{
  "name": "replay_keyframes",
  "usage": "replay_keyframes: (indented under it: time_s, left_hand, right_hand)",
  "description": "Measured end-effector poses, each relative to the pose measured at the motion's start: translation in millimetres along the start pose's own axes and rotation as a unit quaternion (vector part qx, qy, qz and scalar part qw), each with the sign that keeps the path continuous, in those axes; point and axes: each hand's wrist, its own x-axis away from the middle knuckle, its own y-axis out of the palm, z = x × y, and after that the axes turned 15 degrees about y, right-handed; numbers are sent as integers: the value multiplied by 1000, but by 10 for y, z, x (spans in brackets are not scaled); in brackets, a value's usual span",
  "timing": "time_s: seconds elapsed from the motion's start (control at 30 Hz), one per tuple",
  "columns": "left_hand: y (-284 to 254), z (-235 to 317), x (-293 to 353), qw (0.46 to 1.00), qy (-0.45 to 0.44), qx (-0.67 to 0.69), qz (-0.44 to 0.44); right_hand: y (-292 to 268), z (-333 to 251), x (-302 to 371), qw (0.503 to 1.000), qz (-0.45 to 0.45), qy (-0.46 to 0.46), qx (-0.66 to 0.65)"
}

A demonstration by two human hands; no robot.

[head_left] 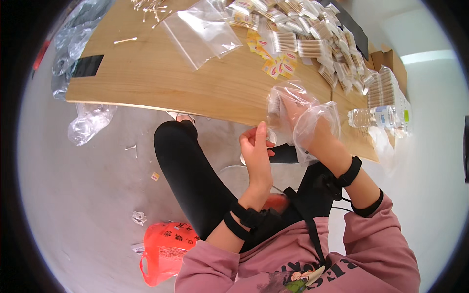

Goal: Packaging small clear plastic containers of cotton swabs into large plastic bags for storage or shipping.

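Observation:
My right hand is inside a clear plastic bag, which hangs loosely around the hand and wrist. A pale, ribbed thing shows by its fingertips, blurred by the film. To its left, my left hand is raised just off the table's front edge. Its thumb points up and its fingers are loosely curled and apart, with nothing visible in them. Beyond the bag lie small yellow-and-white printed cards and a large heap of packed cotton swabs. A flat, clear zip bag rests farther left.
A clear water bottle lies on the table's right part, below more swab packs. Loose cotton swabs are at the far left. A red plastic bag sits on the floor, near a crumpled wrapper. Clear plastic hangs off the left edge.

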Motion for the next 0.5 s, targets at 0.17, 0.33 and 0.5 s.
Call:
replay_keyframes:
  time_s: [0.17, 0.33, 0.5]
  left_hand:
    - [13, -130, -6, 997, 2, 77, -24]
    - [6, -171, -4, 991, 37, 127, -33]
    - [-27, -144, -13, 984, -23, 157, -83]
  right_hand:
    - [22, -8, 13, 992, -92, 74, -34]
    - [251, 166, 98, 983, -12, 75, -165]
    - [334, 92, -14, 964, -58, 159, -204]
